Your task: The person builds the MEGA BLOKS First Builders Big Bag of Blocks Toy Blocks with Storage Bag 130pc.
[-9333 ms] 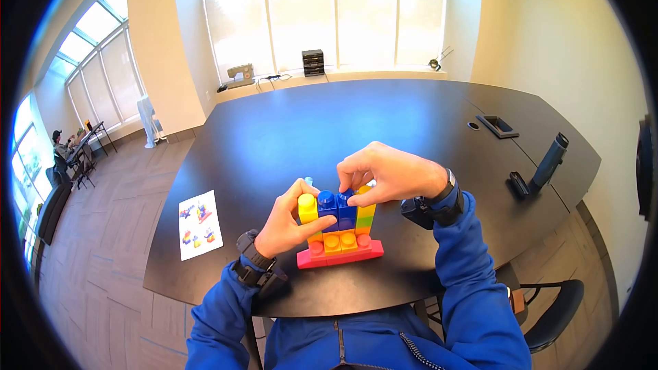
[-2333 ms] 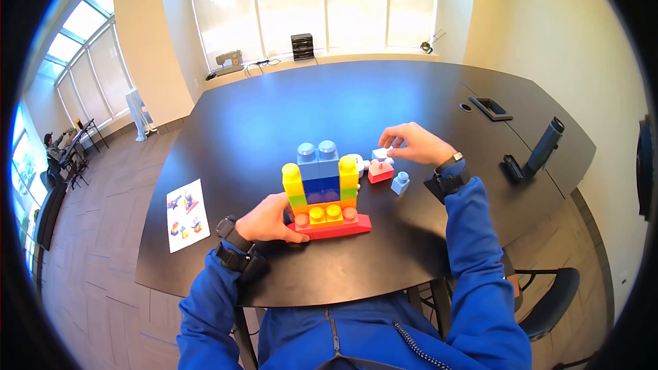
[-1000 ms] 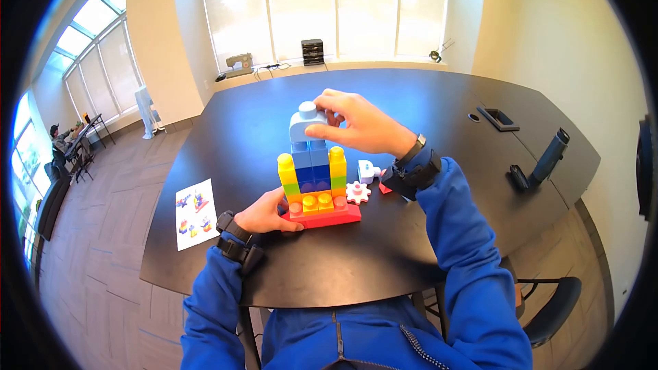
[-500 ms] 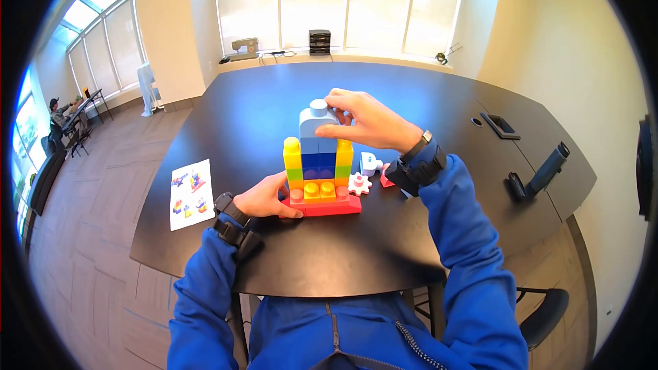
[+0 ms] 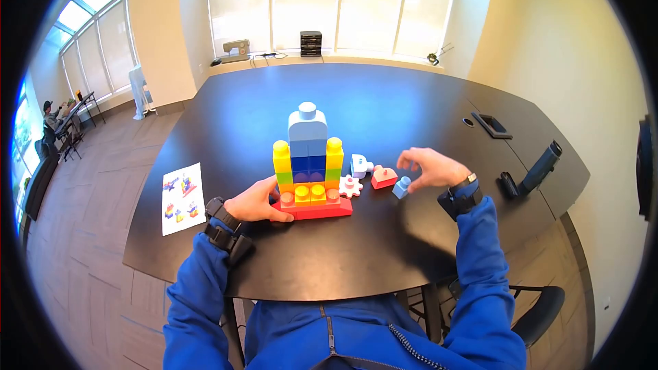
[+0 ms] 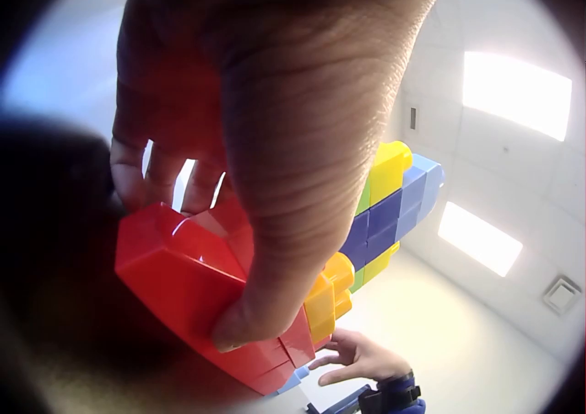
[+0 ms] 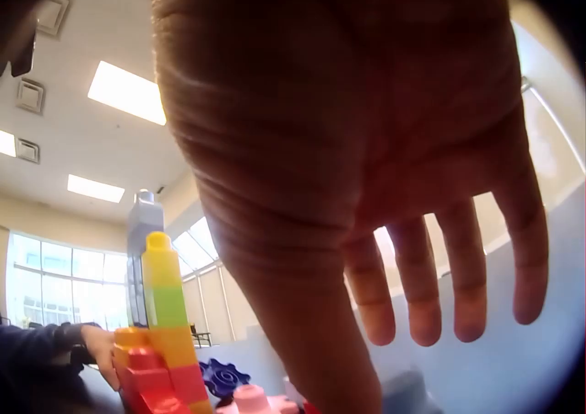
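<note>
A toy-block tower rises from a long red base (image 5: pixel 319 210). It has a yellow-orange row, dark blue blocks (image 5: pixel 308 167) between yellow-topped columns, light blue blocks above, and a pale blue rounded block (image 5: pixel 307 123) at the peak. My left hand (image 5: pixel 252 202) grips the base's left end, its thumb (image 6: pixel 265 295) along the near face and the fingers behind. Over to the right, my right hand (image 5: pixel 437 168) holds nothing; its fingers are spread beside a small light blue block (image 5: pixel 402 187). In the right wrist view those fingers (image 7: pixel 467 286) hang relaxed.
Between tower and right hand lie a pale pink gear (image 5: pixel 350 187), a pale blue piece (image 5: pixel 359 166) and a red block (image 5: pixel 384 177). A printed picture sheet (image 5: pixel 183 199) is at left. A dark bottle (image 5: pixel 541 168) lies farther right on the black table (image 5: pixel 295 267).
Light blue blocks and the pale blue rounded block have been added atop the tower. My right hand has let go of the rounded block and moved right and down. The left hand keeps its grip.
</note>
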Demonstrator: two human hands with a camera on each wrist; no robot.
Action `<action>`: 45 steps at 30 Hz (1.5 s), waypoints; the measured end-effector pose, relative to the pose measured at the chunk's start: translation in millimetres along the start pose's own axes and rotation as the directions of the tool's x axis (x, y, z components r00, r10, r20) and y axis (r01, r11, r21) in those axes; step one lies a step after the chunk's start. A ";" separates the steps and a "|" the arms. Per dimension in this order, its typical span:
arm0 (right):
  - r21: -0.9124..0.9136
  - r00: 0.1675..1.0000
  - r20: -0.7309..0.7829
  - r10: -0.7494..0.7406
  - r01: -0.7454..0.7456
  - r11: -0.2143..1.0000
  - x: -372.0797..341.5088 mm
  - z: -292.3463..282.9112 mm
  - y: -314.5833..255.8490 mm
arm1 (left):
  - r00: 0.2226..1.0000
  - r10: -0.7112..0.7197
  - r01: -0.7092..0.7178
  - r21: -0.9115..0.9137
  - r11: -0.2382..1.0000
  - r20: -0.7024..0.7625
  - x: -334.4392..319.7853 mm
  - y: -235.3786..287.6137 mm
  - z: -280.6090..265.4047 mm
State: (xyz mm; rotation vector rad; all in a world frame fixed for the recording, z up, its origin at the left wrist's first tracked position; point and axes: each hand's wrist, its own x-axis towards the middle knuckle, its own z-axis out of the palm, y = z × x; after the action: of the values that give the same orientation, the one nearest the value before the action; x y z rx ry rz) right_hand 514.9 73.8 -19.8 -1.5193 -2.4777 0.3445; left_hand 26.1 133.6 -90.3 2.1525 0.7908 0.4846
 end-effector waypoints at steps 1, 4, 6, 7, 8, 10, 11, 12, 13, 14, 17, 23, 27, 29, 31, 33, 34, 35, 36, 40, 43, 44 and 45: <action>0.051 1.000 0.015 0.026 -0.027 0.998 -1.4 8.7 6.4 | 1.000 -0.003 0.003 0.002 1.000 -0.007 -0.4 -1.9 0.7; 0.145 1.000 -0.008 -0.022 0.023 0.989 2.8 20.3 11.7 | 0.999 0.036 -0.037 -0.066 0.997 -0.008 1.3 -8.7 2.2; 0.265 0.997 0.014 0.074 -0.075 0.961 2.4 13.0 -0.3 | 1.000 -0.005 0.006 -0.094 0.996 0.014 1.4 -9.5 2.3; 0.210 0.998 -0.055 0.023 -0.011 0.978 4.0 4.6 -6.0 | 1.000 -0.007 0.008 -0.091 0.996 0.013 1.4 -10.8 2.3; 0.199 0.997 -0.079 -0.001 0.017 0.980 5.9 -8.8 -16.0 | 1.000 0.004 -0.004 -0.073 0.997 0.008 1.9 -11.5 2.4; 0.336 0.973 -0.229 -0.032 0.109 0.936 14.6 -31.3 -36.7 | 1.000 0.016 -0.016 -0.054 0.998 0.005 2.3 -10.9 2.6; 0.354 0.951 -0.299 -0.078 0.187 0.916 20.2 -45.5 -52.8 | 1.000 0.005 -0.005 -0.061 0.998 0.012 1.7 -8.2 2.0; 0.366 0.922 -0.369 -0.122 0.264 0.892 27.1 -59.6 -71.4 | 1.000 -0.005 0.007 -0.066 0.998 0.018 1.5 -6.3 1.5; 0.396 0.891 -0.430 -0.144 0.329 0.857 35.0 -72.3 -90.8 | 1.000 -0.005 0.006 -0.063 0.998 0.019 1.6 -4.9 1.8; 0.418 0.855 -0.492 -0.162 0.395 0.818 44.4 -82.1 -109.0 | 1.000 -0.008 0.010 -0.067 0.998 0.021 1.2 -3.3 2.2; 0.400 0.788 -0.537 -0.300 0.551 0.732 76.2 -97.2 -151.6 | 1.000 -0.004 0.006 -0.078 0.997 0.025 -0.2 -5.4 2.0; 0.365 0.800 -0.446 -0.401 0.572 0.735 119.7 -86.0 -175.4 | 0.998 0.044 -0.035 -0.169 0.985 0.046 4.2 -18.2 4.3; 0.345 0.832 -0.387 -0.397 0.530 0.775 124.4 -79.4 -175.8 | 0.999 0.030 -0.024 -0.131 0.991 0.040 4.5 -21.1 3.0; 0.345 0.838 -0.376 -0.396 0.524 0.779 123.1 -77.8 -176.6 | 0.998 0.034 -0.030 -0.082 0.996 0.045 2.6 -15.2 1.3; 0.314 0.841 -0.367 -0.398 0.515 0.798 122.1 -79.0 -176.5 | 0.999 0.010 -0.007 -0.059 0.998 0.044 1.2 -9.6 -0.3; 0.327 0.830 -0.388 -0.399 0.529 0.783 123.7 -75.9 -175.6 | 0.999 -0.013 0.014 -0.033 0.999 0.047 1.3 -8.3 -0.3; 0.335 0.817 -0.412 -0.403 0.547 0.768 124.3 -74.5 -174.9 | 0.999 -0.022 0.023 -0.020 1.000 0.049 1.6 -8.3 -0.8; 0.336 0.818 -0.413 -0.401 0.546 0.768 124.6 -72.8 -173.6 | 0.998 -0.031 0.032 -0.007 0.999 0.050 1.7 -8.2 -1.0; 0.340 0.812 -0.425 -0.400 0.553 0.761 125.2 -71.0 -172.4 | 0.998 -0.032 0.032 -0.006 0.999 0.051 2.6 -8.1 0.1; 0.328 0.806 -0.448 -0.387 0.551 0.768 127.1 -66.7 -172.3 | 1.000 -0.008 0.010 -0.086 0.996 0.030 0.8 -9.9 2.7; 0.365 0.798 -0.452 -0.399 0.573 0.734 130.3 -62.6 -171.7 | 1.000 0.004 -0.002 -0.088 0.996 0.020 2.0 -13.1 3.8; 0.365 0.798 -0.451 -0.399 0.573 0.734 129.5 -61.0 -173.1 | 1.000 0.015 -0.013 -0.081 0.997 0.019 2.9 -13.6 3.8; 0.304 0.807 -0.446 -0.387 0.543 0.783 128.1 -56.7 -175.7 | 1.000 0.015 -0.013 -0.082 0.997 0.019 3.0 -14.2 3.3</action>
State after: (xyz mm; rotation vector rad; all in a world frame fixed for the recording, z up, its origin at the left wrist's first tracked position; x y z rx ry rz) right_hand 326.8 115.9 95.8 -0.6738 -2.1948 0.4235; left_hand 24.8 141.0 -103.1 2.0856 0.7336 0.4938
